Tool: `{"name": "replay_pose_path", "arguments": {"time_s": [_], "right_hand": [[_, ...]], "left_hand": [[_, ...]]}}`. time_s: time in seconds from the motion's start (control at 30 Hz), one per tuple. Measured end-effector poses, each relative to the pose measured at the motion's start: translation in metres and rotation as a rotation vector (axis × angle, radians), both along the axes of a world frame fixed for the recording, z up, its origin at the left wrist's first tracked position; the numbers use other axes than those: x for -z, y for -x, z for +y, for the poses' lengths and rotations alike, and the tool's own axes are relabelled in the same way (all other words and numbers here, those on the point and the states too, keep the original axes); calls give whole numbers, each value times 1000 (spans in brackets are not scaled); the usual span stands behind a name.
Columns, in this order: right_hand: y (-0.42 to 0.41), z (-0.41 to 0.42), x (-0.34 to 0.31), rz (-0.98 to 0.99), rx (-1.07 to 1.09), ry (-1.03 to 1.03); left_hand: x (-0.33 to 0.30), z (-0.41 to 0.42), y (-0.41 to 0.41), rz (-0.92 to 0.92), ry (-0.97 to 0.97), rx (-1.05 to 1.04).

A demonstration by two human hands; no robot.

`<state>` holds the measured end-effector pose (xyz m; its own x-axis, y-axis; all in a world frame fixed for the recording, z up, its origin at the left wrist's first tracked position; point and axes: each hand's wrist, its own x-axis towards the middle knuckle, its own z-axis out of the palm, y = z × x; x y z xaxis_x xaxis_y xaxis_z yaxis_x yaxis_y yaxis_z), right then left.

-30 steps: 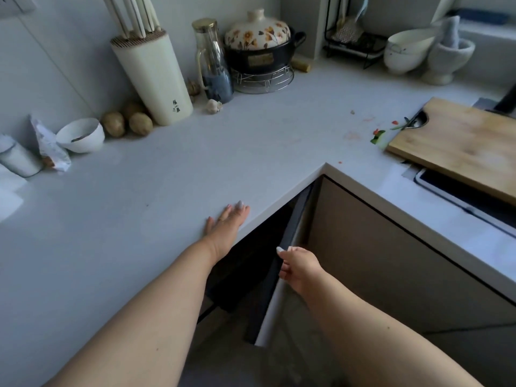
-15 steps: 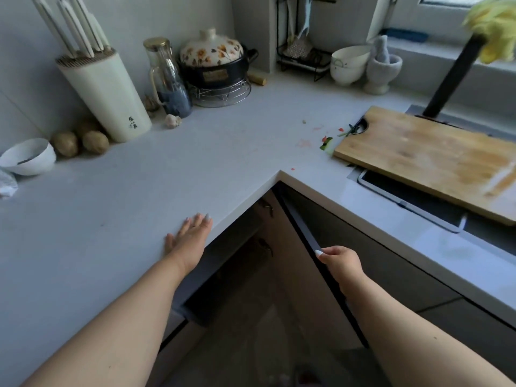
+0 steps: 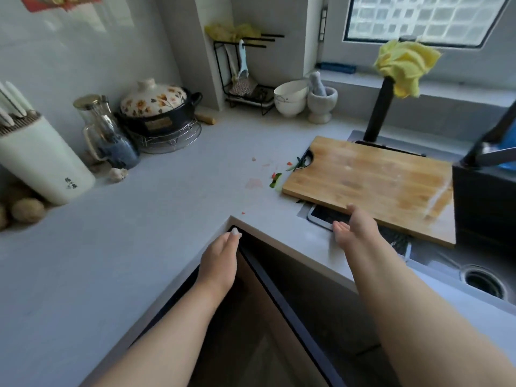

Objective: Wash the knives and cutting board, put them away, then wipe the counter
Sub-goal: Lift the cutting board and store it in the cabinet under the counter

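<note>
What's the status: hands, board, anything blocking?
Left hand open at the counter corner. Right hand open, reaching the cutting board near edge, no grip visible. Board lies partly over the sink. Food scraps beside it.

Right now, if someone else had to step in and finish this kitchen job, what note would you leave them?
Left hand: open, fingertips at the counter's inner corner edge, holding nothing.
Right hand: open, reaching to the near edge of the rectangular wooden cutting board, not yet gripping.
The board lies partly over the sink, unwashed. White-handled knives stand in the cream knife block.
Left: wash and store the board, then wipe the vegetable scraps off the grey counter with the yellow cloth on the faucet.
</note>
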<state>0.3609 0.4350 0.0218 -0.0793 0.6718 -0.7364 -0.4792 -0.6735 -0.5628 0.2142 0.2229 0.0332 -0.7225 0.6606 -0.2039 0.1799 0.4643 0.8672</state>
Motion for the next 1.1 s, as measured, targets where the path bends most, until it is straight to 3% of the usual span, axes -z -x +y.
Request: {"name": "replay_pose_path", "arguments": {"time_s": [0.2,0.3,0.4,0.63,0.93,1.1], "right_hand": [[-1,36,14,325,185,139],[-5,42,17,390,229,196],[-8,48,14,340,202,150],[-16,64,-27,305,258,-190],[-39,17,-56,38,176,-367],[-44,-25,-73,130,170,-387]], "left_hand": [[7,33,-5,-55,28,68],[13,40,-1,-68,54,66],[12,46,1,-53,55,50],[5,63,7,-15,-7,-14],[-19,65,4,21,-80,-20],[-28,46,-1,5,-126,1]]}}
